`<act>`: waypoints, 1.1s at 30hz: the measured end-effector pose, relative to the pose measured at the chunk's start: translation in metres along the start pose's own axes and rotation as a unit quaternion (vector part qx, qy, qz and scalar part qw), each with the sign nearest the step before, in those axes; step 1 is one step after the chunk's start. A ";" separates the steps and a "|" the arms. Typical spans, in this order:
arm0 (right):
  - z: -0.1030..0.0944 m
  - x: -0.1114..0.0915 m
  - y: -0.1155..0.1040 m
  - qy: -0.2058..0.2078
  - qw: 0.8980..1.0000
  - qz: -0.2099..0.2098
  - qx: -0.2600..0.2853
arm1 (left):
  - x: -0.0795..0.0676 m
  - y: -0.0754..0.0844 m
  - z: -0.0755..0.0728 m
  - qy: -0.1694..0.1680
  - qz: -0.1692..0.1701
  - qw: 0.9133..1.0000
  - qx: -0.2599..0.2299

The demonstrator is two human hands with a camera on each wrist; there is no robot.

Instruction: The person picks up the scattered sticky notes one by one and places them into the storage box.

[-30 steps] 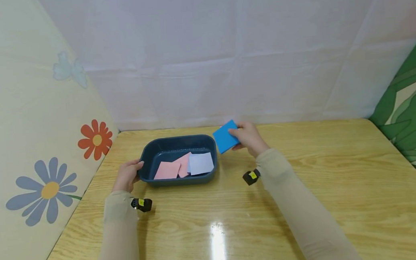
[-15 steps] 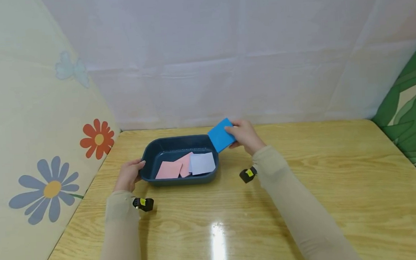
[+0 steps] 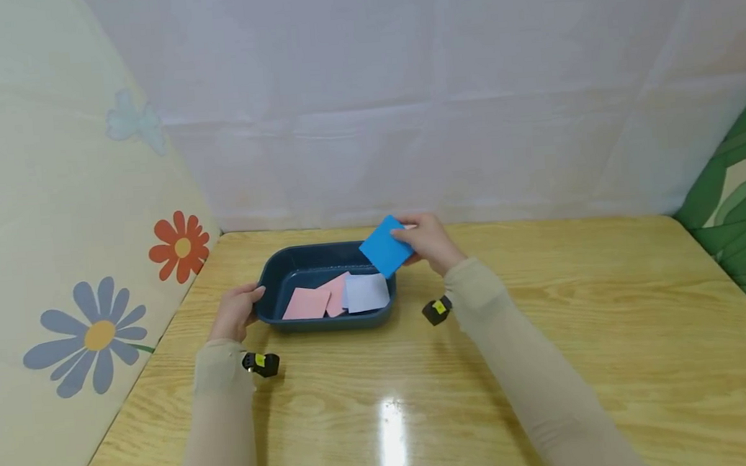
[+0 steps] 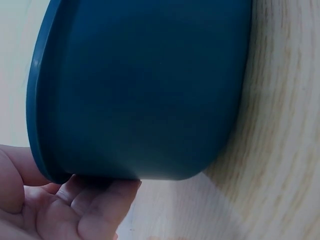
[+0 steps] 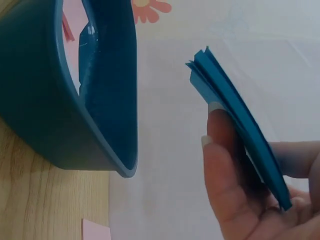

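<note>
A dark teal plastic box point(image 3: 327, 323) stands on the wooden table, with pink paper squares point(image 3: 306, 303) and a pale lilac paper square point(image 3: 367, 292) inside. My left hand point(image 3: 232, 313) grips its left end, thumb at the rim and fingers against the outer wall, as the left wrist view shows. My right hand point(image 3: 430, 240) pinches a thin stack of blue paper squares point(image 3: 385, 247) between thumb and fingers. Tilted, the stack hangs over the box's far right corner. Edge-on in the right wrist view, the blue stack point(image 5: 240, 125) shows several layers, apart from the box rim.
The wooden table point(image 3: 547, 307) extends to the right and in front of the box. A pale cloth point(image 3: 404, 115) hangs behind the table. Flower-printed panels stand at left and right. In the right wrist view, a small pale pink piece point(image 5: 96, 231) shows below the box, partly cut off.
My right hand has carried the blue paper squares leftward, from beside the box to over its right corner. The left hand keeps its grip on the box. The head view has shifted slightly.
</note>
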State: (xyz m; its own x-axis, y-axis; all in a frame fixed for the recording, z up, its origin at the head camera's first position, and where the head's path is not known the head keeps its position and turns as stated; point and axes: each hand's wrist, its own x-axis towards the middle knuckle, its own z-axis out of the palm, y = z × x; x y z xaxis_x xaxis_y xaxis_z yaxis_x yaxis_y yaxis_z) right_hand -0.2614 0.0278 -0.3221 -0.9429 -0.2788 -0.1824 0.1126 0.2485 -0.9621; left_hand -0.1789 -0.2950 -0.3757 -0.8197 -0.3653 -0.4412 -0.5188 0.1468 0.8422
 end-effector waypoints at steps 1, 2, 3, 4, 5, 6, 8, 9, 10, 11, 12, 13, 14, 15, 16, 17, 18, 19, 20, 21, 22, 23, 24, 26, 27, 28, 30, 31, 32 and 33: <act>0.001 0.001 0.000 -0.002 1.000 -0.001 -0.001 | 0.000 0.000 0.000 0.002 0.001 1.000 -0.002; 0.002 0.002 -0.001 -0.004 1.000 -0.001 -0.001 | 0.000 0.000 0.000 0.002 0.001 1.000 -0.003; 0.003 0.002 -0.001 -0.007 1.000 -0.002 -0.002 | 0.000 -0.001 0.001 0.003 0.002 1.000 -0.004; 0.004 0.003 -0.001 -0.010 1.000 -0.001 -0.003 | 0.000 -0.001 0.001 0.004 0.002 1.000 -0.005; 0.005 0.004 -0.002 -0.013 1.000 -0.001 -0.004 | -0.001 0.000 0.001 0.005 0.003 1.000 -0.005; 0.006 0.005 -0.002 -0.015 1.000 0.000 -0.005 | -0.002 0.000 0.001 0.006 0.002 1.000 -0.006; 0.007 0.007 -0.002 -0.019 1.000 0.003 -0.009 | -0.003 -0.001 0.002 0.006 0.005 1.000 -0.005; 0.009 0.007 -0.002 -0.022 1.000 0.005 -0.011 | -0.003 -0.001 0.002 0.015 0.006 1.000 -0.006; 0.010 0.008 -0.003 -0.024 1.000 0.007 -0.012 | -0.004 -0.001 0.002 0.014 0.008 1.000 -0.005; 0.011 0.009 -0.003 -0.026 1.000 0.008 -0.015 | -0.004 -0.001 0.002 0.015 0.008 1.000 -0.005; 0.013 0.009 -0.003 -0.028 0.999 0.009 -0.017 | -0.004 -0.001 0.002 0.015 0.008 1.000 -0.004; 0.014 0.010 -0.003 -0.032 0.999 0.010 -0.018 | -0.004 -0.001 0.002 0.015 0.009 1.000 -0.004; 0.015 0.010 -0.003 -0.035 0.999 0.011 -0.019 | -0.004 -0.001 0.002 0.014 0.009 1.000 -0.004; 0.016 0.011 -0.003 -0.037 0.999 0.011 -0.021 | -0.004 -0.002 0.002 0.014 0.007 1.000 -0.005; 0.018 0.011 -0.003 -0.039 0.999 0.011 -0.023 | -0.004 -0.002 0.002 0.004 0.006 1.000 -0.004; 0.019 0.011 -0.003 -0.042 0.999 0.010 -0.025 | -0.005 -0.002 0.002 0.004 0.005 1.000 -0.005; 0.020 0.012 -0.003 -0.045 0.999 0.009 -0.026 | -0.005 -0.003 0.002 0.001 0.006 1.000 -0.003; 0.021 0.012 -0.003 -0.048 0.999 0.008 -0.026 | -0.005 -0.003 0.003 0.001 0.005 1.000 -0.004; 0.022 0.013 -0.003 -0.050 0.998 0.008 -0.025 | -0.006 -0.003 0.003 0.000 0.005 1.000 -0.004; 0.024 0.014 -0.003 -0.053 0.998 0.008 -0.024 | -0.006 -0.003 0.003 -0.001 0.004 1.000 -0.004; 0.025 0.014 -0.003 -0.055 0.998 0.008 -0.022 | -0.007 -0.003 0.003 -0.001 0.005 1.000 -0.003; 0.026 0.015 -0.003 -0.057 0.998 0.008 -0.019 | -0.007 -0.003 0.004 -0.002 0.004 1.000 -0.005; 0.027 0.016 -0.003 -0.058 0.998 0.009 -0.017 | -0.008 -0.004 0.004 -0.003 0.005 1.000 -0.005; 0.029 0.017 -0.003 -0.061 0.998 0.011 -0.014 | -0.008 -0.004 0.005 -0.004 0.006 1.000 -0.011; 0.030 0.018 -0.003 -0.063 0.998 0.012 -0.013 | -0.007 -0.004 0.005 -0.003 0.005 1.000 -0.013; 0.031 0.018 -0.003 -0.063 0.998 0.013 -0.013 | -0.007 -0.004 0.005 -0.003 0.005 1.000 -0.014; 0.033 0.019 -0.003 -0.067 0.998 0.015 -0.016 | -0.007 -0.005 0.006 -0.002 0.005 1.000 -0.016; 0.035 0.020 -0.003 -0.070 0.997 0.016 -0.017 | -0.007 -0.004 0.007 0.000 0.003 1.000 -0.018; 0.036 0.021 -0.003 -0.071 0.997 0.016 -0.017 | -0.008 -0.004 0.007 0.000 0.003 1.000 -0.017; 0.037 0.021 -0.003 -0.072 0.997 0.016 -0.018 | -0.008 -0.004 0.007 0.000 0.003 1.000 -0.017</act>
State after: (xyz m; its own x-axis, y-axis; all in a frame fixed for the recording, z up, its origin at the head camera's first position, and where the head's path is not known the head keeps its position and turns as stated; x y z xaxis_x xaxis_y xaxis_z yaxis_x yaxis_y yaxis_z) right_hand -0.2699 -0.0135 -0.3307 -0.8841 -0.3997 -0.2422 0.1277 0.2918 -0.9479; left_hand -0.1719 -0.2858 -0.3776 -0.8232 -0.3642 -0.4355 -0.5047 0.1179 0.8552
